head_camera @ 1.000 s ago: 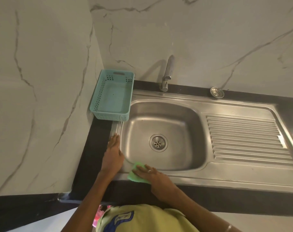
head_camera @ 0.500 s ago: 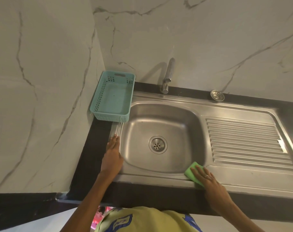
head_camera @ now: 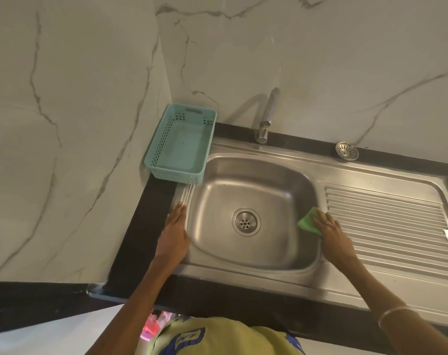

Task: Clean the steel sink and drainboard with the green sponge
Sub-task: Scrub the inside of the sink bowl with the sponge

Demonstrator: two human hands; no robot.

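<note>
Marble walls, black counter, teal basket [head_camera: 180,147] upper left. Your left hand [head_camera: 173,234] lies flat, fingers straight, on the steel sink [head_camera: 243,257] left rim, holding nothing. Right of centre, your right hand [head_camera: 331,233] presses the green sponge [head_camera: 306,222], thin and bent, with extended fingers on the bowl's right rim. Rim wipe underway; the ribbed drainboard [head_camera: 396,226] looks next.

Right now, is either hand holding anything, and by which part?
The right hand presses the green sponge from above onto the sink's right rim, fingers covering its right side. The left hand rests flat on the left rim, holding nothing.
</note>
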